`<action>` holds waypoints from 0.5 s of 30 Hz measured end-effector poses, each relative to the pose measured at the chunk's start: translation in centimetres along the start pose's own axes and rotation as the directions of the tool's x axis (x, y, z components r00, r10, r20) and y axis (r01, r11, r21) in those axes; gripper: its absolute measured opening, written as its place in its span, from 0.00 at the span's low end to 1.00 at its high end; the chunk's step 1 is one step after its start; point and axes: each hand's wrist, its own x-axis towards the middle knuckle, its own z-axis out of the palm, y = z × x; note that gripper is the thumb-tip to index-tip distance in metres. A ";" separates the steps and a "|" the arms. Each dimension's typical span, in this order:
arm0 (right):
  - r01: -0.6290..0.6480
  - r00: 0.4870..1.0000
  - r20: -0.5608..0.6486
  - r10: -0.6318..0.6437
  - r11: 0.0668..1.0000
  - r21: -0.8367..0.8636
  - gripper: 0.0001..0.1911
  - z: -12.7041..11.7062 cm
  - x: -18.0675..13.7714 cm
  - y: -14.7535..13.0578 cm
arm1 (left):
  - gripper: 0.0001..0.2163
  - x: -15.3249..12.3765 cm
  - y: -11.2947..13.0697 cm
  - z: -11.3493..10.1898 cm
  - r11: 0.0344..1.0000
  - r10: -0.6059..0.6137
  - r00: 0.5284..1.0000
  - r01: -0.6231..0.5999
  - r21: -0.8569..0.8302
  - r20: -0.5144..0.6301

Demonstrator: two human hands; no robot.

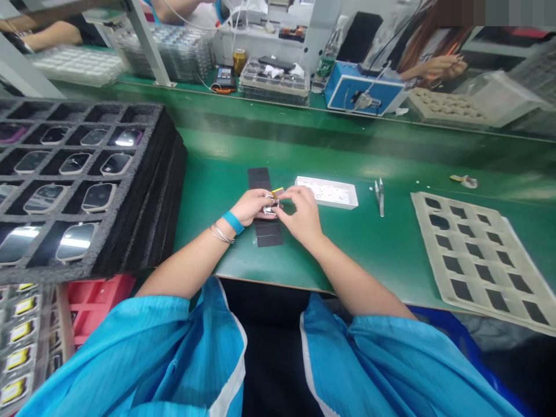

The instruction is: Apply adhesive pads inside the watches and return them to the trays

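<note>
Head view, sole camera: looked forward and down across worktop (pixel 369 249), near above left grip (pixel 251 207) and right grip (pixel 303 219), centred.

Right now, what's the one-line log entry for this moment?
left hand: holds small part | right hand: pinches same part | beneath: black strip | nearby: tweezers, white tray

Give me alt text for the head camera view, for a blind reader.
A person's left hand and right hand pinch a small silvery part with a yellow tab over a black rectangular mat on a green workbench.
</note>
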 end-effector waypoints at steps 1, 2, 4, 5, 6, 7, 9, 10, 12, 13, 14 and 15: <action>-0.044 0.999 -0.011 0.045 0.998 0.039 0.12 0.0 0.2 0.3 | 0.04 0.0 0.0 0.0 1.000 -0.010 1.000 0.010 0.003 0.004; -0.109 0.994 0.004 0.110 0.988 0.111 0.16 0.1 0.4 0.7 | 0.04 0.0 -0.1 0.0 1.000 -0.021 1.000 0.021 0.008 0.015; -0.258 0.966 0.096 0.240 0.925 0.278 0.18 0.1 0.8 1.3 | 0.04 0.0 -0.2 0.1 0.999 -0.036 0.998 0.035 0.009 0.044; -0.313 0.949 0.140 0.282 0.887 0.340 0.17 0.2 0.9 1.6 | 0.05 0.0 -0.2 0.1 0.999 -0.036 0.997 0.036 0.000 0.062; -0.345 0.938 0.163 0.305 0.860 0.377 0.16 0.2 1.0 1.8 | 0.06 0.0 -0.2 0.1 0.999 -0.034 0.996 0.035 -0.018 0.082; -0.354 0.935 0.162 0.315 0.850 0.390 0.16 0.1 1.1 1.8 | 0.07 0.0 -0.2 0.0 0.998 -0.032 0.994 0.036 -0.043 0.101; -0.333 0.943 0.126 0.308 0.865 0.375 0.14 0.0 1.0 1.6 | 0.10 0.0 -0.2 0.0 0.995 -0.027 0.989 0.039 -0.087 0.145; -0.314 0.949 0.103 0.297 0.880 0.355 0.14 -0.1 0.9 1.4 | 0.11 0.0 -0.3 -0.1 0.995 -0.022 0.986 0.038 -0.097 0.166; -0.266 0.964 0.062 0.260 0.918 0.295 0.12 -0.2 0.8 1.1 | 0.11 0.1 -0.4 0.0 0.996 -0.006 0.984 0.022 -0.090 0.179; -0.239 0.971 0.043 0.236 0.937 0.255 0.11 -0.3 0.8 0.9 | 0.11 0.2 -0.5 0.1 0.997 0.001 0.986 0.012 -0.077 0.168; -0.212 0.977 0.026 0.211 0.954 0.212 0.11 -0.3 0.7 0.8 | 0.09 0.2 -0.6 0.2 0.998 0.005 0.989 0.005 -0.064 0.147; -0.185 0.983 0.013 0.185 0.968 0.168 0.10 -0.2 0.6 0.7 | 0.08 0.3 -0.7 0.3 0.998 0.003 0.993 0.003 -0.055 0.122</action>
